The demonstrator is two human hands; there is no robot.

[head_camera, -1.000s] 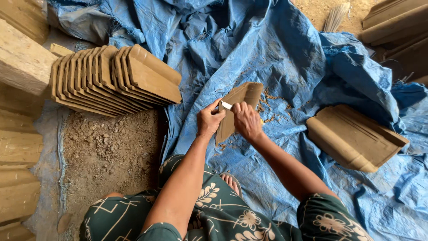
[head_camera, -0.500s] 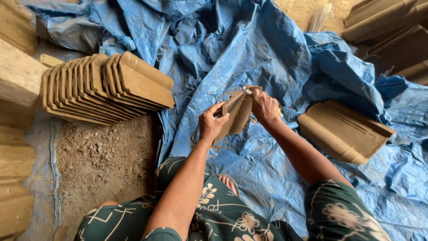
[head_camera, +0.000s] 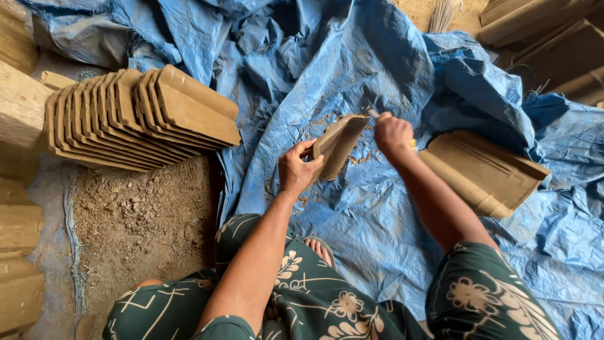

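Moved: Since the earlier frames I see the clay tile (head_camera: pixel 336 146) tipped up onto its edge and lifted off the tarp, where before it lay flatter under both hands; the right hand (head_camera: pixel 393 133) has gone from the tile's face to its upper far corner.
Left hand: My left hand (head_camera: pixel 297 170) grips the tile's lower edge, fingers curled and clamped on it, thumb along the near side.
Right hand: Fingers closed tight around a small trimming tool (head_camera: pixel 371 112), only its tip showing against the tile's top corner.
Tile position: Held in the air between both hands, tilted, above the blue tarp (head_camera: pixel 352 239), just ahead of my knees.
Around it: A row of finished tiles (head_camera: pixel 141 116) leans on edge to the left, well apart; a second stack of tiles (head_camera: pixel 484 171) lies on the tarp just beside my right forearm. Clay shavings (head_camera: pixel 318 123) are scattered under the work.
Risk: I judge the tile soft and held only by one edge; a hard stroke at the corner could chip or bend it, or twist it out of the left grip.
Also changed: The view has shifted slightly, so the left row sits a little lower in frame than before.
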